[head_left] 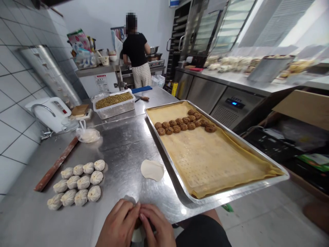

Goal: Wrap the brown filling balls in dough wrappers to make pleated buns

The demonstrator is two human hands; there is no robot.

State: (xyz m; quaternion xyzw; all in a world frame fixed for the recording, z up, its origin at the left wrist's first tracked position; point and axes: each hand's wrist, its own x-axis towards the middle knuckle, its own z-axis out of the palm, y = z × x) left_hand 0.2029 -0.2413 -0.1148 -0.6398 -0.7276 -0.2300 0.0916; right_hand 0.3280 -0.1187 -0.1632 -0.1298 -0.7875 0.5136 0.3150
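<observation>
At the bottom edge, my left hand [117, 224] and my right hand [158, 226] meet, fingertips pinched together. Between them shows a pale dough wrapper [137, 236] with a bit of brown filling; my fingers hide most of it. A flat, oblong dough wrapper [152, 170] lies on the steel table [120, 144] just beyond my hands. Several pleated buns [83, 182] sit in rows to the left. On the right, a metal tray [185, 192] lined with yellowish cloth holds several brown filling balls [183, 126] toward its far half.
A wooden rolling pin [56, 164] lies left of the buns, near a tied plastic bag [87, 133]. Farther back are a white kettle [50, 113], a tub of chopped filling [114, 105] and a knife [144, 98]. A person [136, 51] stands at the far counter, back turned.
</observation>
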